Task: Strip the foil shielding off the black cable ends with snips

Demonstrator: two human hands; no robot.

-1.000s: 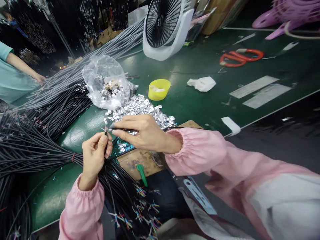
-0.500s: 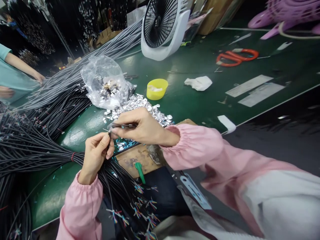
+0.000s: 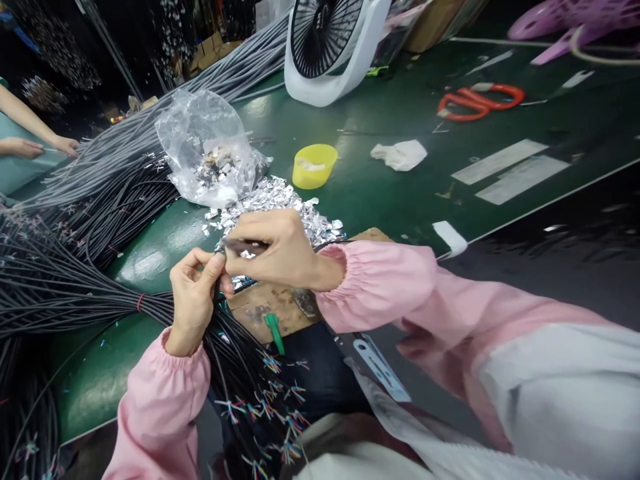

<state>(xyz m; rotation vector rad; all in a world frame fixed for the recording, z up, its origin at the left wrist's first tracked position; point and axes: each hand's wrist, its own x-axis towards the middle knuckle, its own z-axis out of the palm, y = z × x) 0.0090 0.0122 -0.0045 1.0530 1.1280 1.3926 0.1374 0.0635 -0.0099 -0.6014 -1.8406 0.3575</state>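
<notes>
My left hand (image 3: 195, 293) pinches the end of a black cable between thumb and fingers; the very tip is mostly hidden. My right hand (image 3: 280, 248) is closed around a slim dark tool that looks like tweezers (image 3: 245, 247). Its point meets the cable end at my left fingertips. Beneath my hands hangs a bundle of black cables (image 3: 235, 353), its lower ends fanned into coloured wires. A red tie (image 3: 140, 302) gathers the bundle left of my left hand. Behind my right hand lies a heap of silvery foil scraps (image 3: 280, 200).
Beyond the heap are a clear plastic bag (image 3: 200, 133) of scraps, a yellow cup (image 3: 315, 167), crumpled tissue (image 3: 400, 155) and a white fan (image 3: 325, 87). Red-handled scissors (image 3: 480, 101) lie to the right. At far left, a co-worker's hands (image 3: 45, 145) are by grey cables (image 3: 175, 107).
My right hand has shifted slightly, with the tool still against the cable end. The view has moved a little, and the co-worker's hands have changed position at the grey cables.
</notes>
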